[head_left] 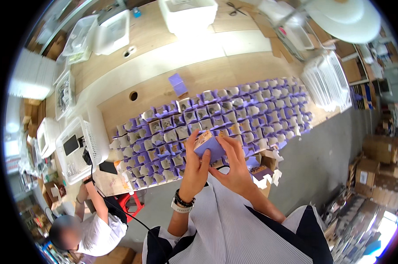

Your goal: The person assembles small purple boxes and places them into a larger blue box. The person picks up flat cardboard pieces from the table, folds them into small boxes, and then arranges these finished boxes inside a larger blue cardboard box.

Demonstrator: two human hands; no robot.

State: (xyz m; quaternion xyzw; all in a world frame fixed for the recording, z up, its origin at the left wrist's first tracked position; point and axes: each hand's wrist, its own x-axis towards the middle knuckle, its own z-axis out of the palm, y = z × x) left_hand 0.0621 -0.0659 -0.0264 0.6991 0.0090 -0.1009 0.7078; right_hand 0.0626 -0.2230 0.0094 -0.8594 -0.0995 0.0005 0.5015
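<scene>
A small purple cardboard box [213, 149] with a printed, orange-toned end is held up in front of my chest. My left hand [193, 163] grips its left side, thumb across the near face. On the right, the fingers of my right hand [235, 162] rest against the box's upper right edge, thumb lower down. Beyond and around my hands stand several rows of open purple boxes [190, 116] with pale flaps raised; some hold greyish contents too small to name. One closed purple box [178, 83] lies apart, behind the rows.
An open carton [266, 163] with purple boxes sits just right of my right hand. White baskets [325, 83] stack at the table's right end; another white basket [78, 163] stands left. A white tub [188, 15] and scissors [235, 9] are far back. Another person [98, 229] sits lower left.
</scene>
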